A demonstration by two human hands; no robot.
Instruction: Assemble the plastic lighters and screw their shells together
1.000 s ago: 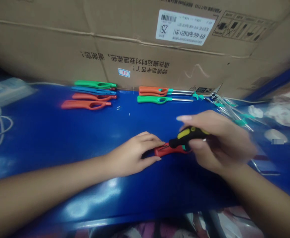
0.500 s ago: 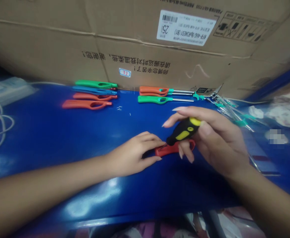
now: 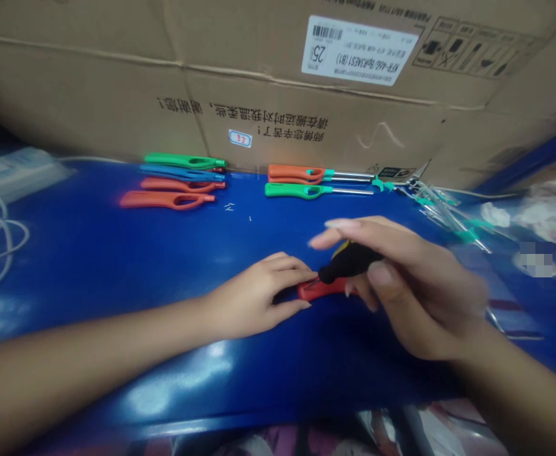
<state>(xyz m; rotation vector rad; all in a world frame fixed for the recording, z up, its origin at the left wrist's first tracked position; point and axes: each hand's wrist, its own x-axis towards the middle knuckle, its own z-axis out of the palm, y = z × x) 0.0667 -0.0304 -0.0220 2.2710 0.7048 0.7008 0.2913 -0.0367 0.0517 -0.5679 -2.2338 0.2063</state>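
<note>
A red lighter handle [image 3: 323,289] lies on the blue table, its left end under the fingertips of my left hand [image 3: 263,294], which is closed on it. My right hand [image 3: 415,285] grips a black and yellow screwdriver [image 3: 349,263] by its stubby handle, index finger stretched out along the top. The thin shaft slants down to the left and its tip meets the red handle close to my left fingertips. My right fingers cover the far end of the red handle.
Behind stands a large cardboard box [image 3: 259,88]. Along it lie several loose handles, including a green one [image 3: 183,161], and two lighters with metal tubes, one green [image 3: 297,190]. Small screws [image 3: 229,206] are scattered nearby. Metal tube parts [image 3: 449,215] pile up right; a white cable [image 3: 7,247] coils left.
My right hand has turned the screwdriver, its fingers shifting around the handle while the tip stays in about the same place. My left hand and the red handle have hardly moved.
</note>
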